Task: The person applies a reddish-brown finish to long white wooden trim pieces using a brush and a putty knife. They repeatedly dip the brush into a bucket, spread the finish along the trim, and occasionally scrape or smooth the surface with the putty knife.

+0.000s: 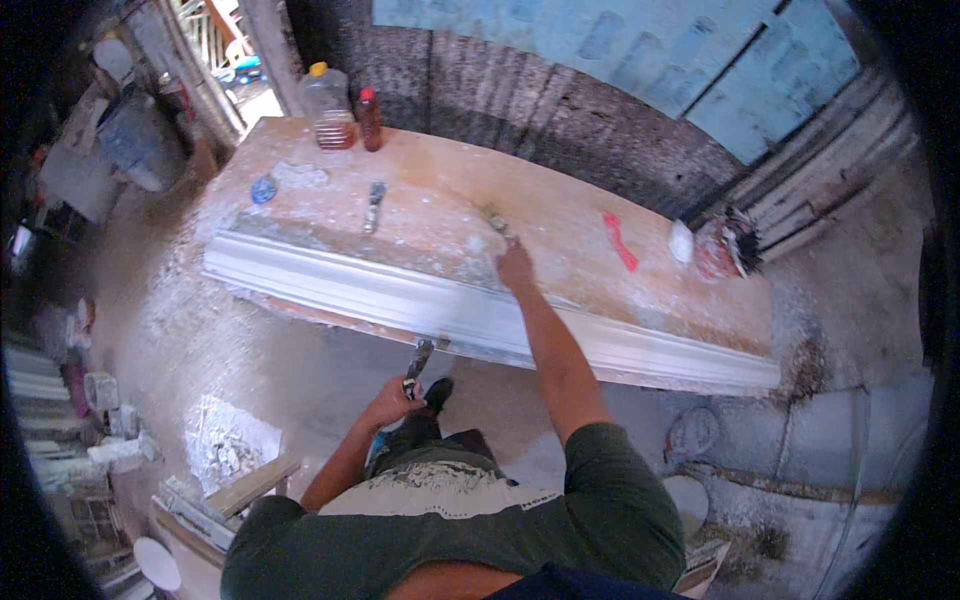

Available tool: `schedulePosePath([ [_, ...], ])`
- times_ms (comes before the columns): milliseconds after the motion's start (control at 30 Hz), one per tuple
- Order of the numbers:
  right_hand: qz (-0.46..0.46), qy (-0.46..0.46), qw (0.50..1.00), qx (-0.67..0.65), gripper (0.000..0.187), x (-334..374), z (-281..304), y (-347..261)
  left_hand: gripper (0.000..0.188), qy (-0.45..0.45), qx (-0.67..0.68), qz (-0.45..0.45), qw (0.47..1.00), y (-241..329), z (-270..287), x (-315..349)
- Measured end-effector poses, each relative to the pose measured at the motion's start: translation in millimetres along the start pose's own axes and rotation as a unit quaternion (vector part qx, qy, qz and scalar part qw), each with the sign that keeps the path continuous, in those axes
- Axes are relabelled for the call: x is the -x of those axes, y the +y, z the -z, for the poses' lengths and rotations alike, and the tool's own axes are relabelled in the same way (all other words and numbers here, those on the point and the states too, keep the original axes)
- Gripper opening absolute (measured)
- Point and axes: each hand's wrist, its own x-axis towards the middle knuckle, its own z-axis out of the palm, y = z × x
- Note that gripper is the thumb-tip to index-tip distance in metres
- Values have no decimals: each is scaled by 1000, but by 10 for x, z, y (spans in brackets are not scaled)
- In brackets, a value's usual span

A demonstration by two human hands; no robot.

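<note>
My right hand (514, 265) reaches over the workbench and is closed on the handle of a paintbrush (496, 220). The brush's yellowish tip is close to the bench top, though I cannot tell whether it touches. A long white moulding (370, 290) lies along the near edge of the bench, passing beneath my right forearm. In front of that edge, my left hand (394, 402) grips a dark, flat-bladed tool like a putty knife (420, 358), its blade pointing up toward the moulding. Another small brush or scraper (374, 207) lies on the bench.
On the stained workbench (570, 235) stand a clear jug (332, 110) and a red-capped bottle (370, 120). A blue lump (263, 190), a red strip (620, 242) and a plastic bag (720, 245) lie on it too. A white, debris-covered sheet (235, 440) is on the floor at left.
</note>
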Motion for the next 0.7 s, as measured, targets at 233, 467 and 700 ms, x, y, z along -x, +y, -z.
schedulePosePath([
  [233, -148, -100, 984, 27, 35, -268, -116, -345, 27, 82, 87, 66, 991, -121, 405, 459],
  [467, -177, -79, 975, -110, 35, -3, 878, -775, 31, 119, 50, 52, 990, -206, 595, 200],
  [700, -106, 49, 908, -402, 22, 1224, 1212, -724, 34, 99, 61, 37, 993, 137, 669, -76],
])
